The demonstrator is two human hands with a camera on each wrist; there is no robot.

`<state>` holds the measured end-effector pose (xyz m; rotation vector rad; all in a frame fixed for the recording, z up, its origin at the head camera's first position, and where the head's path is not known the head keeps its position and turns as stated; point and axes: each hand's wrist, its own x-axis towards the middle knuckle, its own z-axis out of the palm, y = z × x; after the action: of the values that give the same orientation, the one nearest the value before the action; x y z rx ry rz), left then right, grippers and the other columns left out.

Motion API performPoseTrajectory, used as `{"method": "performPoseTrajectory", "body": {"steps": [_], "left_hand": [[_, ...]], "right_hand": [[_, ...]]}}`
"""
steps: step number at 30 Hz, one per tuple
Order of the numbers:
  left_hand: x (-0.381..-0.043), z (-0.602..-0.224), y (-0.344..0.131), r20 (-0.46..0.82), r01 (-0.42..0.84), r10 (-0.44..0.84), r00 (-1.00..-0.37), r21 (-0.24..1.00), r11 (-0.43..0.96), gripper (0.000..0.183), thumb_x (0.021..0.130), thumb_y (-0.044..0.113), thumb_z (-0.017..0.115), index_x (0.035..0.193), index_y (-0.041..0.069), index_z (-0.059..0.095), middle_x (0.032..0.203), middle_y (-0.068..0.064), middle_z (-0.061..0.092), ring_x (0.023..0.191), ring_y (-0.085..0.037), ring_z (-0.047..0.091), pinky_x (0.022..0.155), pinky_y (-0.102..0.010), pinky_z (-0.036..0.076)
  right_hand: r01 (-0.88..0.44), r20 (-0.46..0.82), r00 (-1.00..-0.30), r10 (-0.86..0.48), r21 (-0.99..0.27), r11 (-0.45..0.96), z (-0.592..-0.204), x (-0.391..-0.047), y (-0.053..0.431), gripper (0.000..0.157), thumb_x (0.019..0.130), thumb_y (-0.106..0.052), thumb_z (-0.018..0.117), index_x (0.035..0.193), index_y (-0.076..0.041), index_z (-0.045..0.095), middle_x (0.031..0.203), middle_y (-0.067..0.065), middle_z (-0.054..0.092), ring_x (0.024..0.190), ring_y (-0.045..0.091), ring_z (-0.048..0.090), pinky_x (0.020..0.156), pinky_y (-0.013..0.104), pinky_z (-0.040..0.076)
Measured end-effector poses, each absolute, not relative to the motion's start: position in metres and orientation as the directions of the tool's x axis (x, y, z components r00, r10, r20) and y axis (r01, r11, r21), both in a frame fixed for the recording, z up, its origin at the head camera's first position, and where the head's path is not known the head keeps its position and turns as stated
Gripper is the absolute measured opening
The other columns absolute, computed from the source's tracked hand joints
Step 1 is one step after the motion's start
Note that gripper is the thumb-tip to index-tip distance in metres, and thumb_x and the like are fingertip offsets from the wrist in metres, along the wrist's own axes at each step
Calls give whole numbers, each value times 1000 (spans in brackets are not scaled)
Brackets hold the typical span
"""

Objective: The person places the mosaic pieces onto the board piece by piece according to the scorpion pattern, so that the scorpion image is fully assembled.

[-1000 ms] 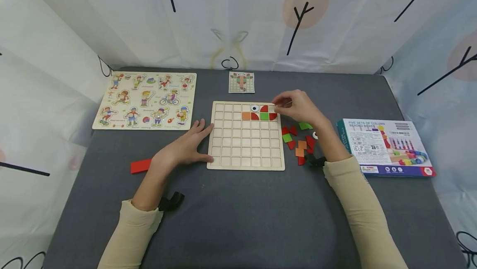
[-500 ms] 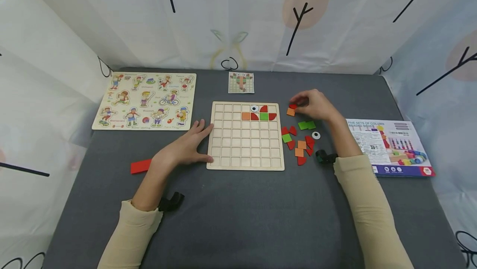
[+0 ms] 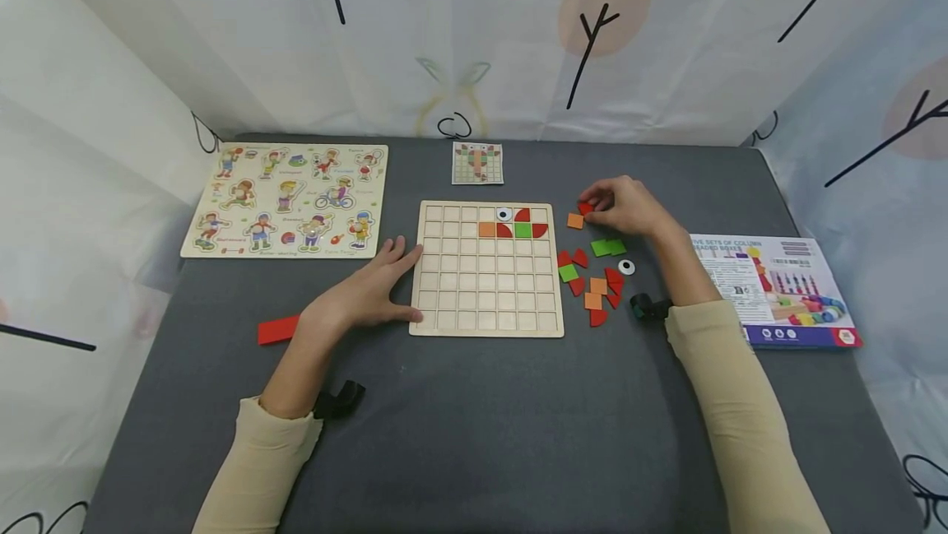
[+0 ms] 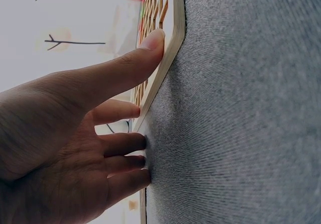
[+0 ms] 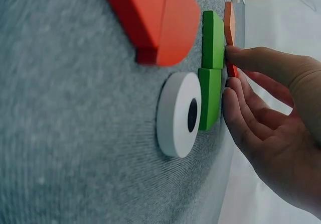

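A pale wooden grid board [image 3: 489, 287] lies mid-table. In its far rows sit an eye disc [image 3: 504, 214], an orange square [image 3: 486, 229], a green square [image 3: 522, 230] and several red quarter-round tiles. My left hand [image 3: 370, 287] touches the board's left edge with spread fingers; its thumb [image 4: 125, 71] rests on the rim in the left wrist view. Beyond the board's far right corner, my right hand [image 3: 625, 206] pinches a red tile [image 3: 586, 209], mostly covered by the fingers. Beside that tile lies an orange square tile [image 3: 574, 221].
Loose red, orange and green tiles [image 3: 593, 301] lie right of the board, near a white eye disc [image 5: 179, 116] and green tiles [image 5: 209, 96]. A pattern card [image 3: 477, 164] lies behind, a picture board [image 3: 289, 201] left, a box [image 3: 778, 291] right, a red block [image 3: 277, 330] by the left forearm.
My right hand has left the board's far right corner for the tiles to the right, and now grips a red one, slightly apart from the orange square. The left hand stays put.
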<state>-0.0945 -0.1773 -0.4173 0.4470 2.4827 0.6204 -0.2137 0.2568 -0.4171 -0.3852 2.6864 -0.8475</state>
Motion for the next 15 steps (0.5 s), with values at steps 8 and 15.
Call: {"method": "performPoseTrajectory", "body": {"steps": [8, 15], "left_hand": [[-95, -417, -178, -415, 177, 430, -802, 523, 834, 111, 93, 37, 87, 175, 9, 18, 183, -24, 3, 171, -46, -3, 135, -65, 20], [-95, -418, -178, -412, 179, 430, -803, 522, 834, 111, 93, 37, 88, 175, 9, 18, 182, -25, 3, 171, -46, -2, 135, -65, 20]], "right_hand": [[-201, -162, -925, -345, -562, 802, -418, -214, 258, 32, 98, -7, 77, 129, 2, 75, 116, 27, 74, 105, 40, 73, 91, 48, 59], [-200, -154, -930, -335, -550, 810, -416, -212, 262, 29, 98, -6, 77, 126, 2, 76, 115, 27, 74, 100, 39, 73, 86, 41, 56]]}}
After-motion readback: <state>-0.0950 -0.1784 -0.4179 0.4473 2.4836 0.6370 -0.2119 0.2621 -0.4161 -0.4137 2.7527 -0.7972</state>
